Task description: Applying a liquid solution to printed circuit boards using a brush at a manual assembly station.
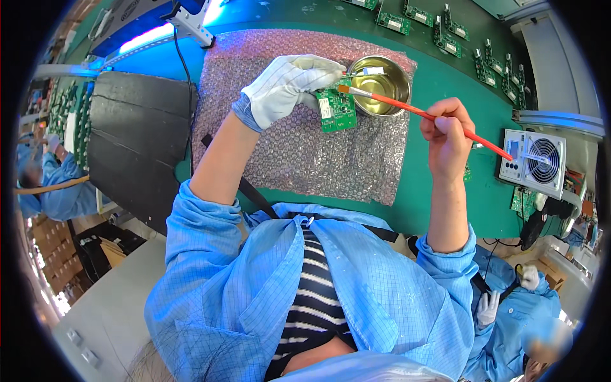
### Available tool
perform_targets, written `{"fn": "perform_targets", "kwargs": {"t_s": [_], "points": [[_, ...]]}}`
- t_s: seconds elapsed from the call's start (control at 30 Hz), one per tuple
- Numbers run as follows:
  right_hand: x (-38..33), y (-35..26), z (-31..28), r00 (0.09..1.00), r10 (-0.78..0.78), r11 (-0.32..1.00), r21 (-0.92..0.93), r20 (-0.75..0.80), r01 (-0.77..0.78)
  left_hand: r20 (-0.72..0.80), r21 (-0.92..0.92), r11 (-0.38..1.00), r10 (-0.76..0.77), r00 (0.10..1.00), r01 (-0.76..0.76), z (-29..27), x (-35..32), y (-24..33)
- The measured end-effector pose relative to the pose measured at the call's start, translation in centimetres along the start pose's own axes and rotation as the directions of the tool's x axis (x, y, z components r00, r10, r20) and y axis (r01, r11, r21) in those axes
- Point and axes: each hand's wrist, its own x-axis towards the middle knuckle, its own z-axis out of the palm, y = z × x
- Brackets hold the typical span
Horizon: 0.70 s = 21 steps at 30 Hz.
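My left hand, in a white glove, is closed on the upper left edge of a green circuit board. Bare, my right hand grips the red handle of a paintbrush. The brush's brown bristles lie over the board's upper part; whether they touch it I cannot tell. Just right of the board, a round metal bowl holds a clear yellowish liquid. A white-labelled strip reaches from the board over the bowl's mouth. Part of the board's upper edge is hidden by the glove.
Bubble wrap covers the middle of the green table. More boards stand at the far right. A white fan unit sits on the right, a black panel on the left. Gloved co-workers are at lower right and far left.
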Motion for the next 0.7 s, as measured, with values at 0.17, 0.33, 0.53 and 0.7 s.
{"fn": "perform_targets", "kwargs": {"t_s": [0.17,0.33,0.53,0.7], "points": [[0.44,0.31,0.78,0.999,0.014,0.998,-0.058,0.041,-0.012,0.004,0.035,0.997,0.072,0.997,-0.072,0.32,-0.01,-0.35],[0.30,0.29,0.64,1.000,0.013,0.996,-0.092,-0.017,-0.015,-0.006,-0.002,0.999,0.034,0.999,-0.034,0.46,-0.14,-0.59],[0.22,0.52,0.74,1.000,-0.013,0.994,-0.106,-0.018,0.011,-0.010,-0.003,1.000,0.013,1.000,-0.013,0.37,-0.29,-0.56],[-0.45,0.14,0.44,1.000,-0.016,0.980,-0.200,0.013,0.018,-0.035,-0.033,0.999,0.013,0.999,-0.014,0.08,-0.81,-0.76]]}}
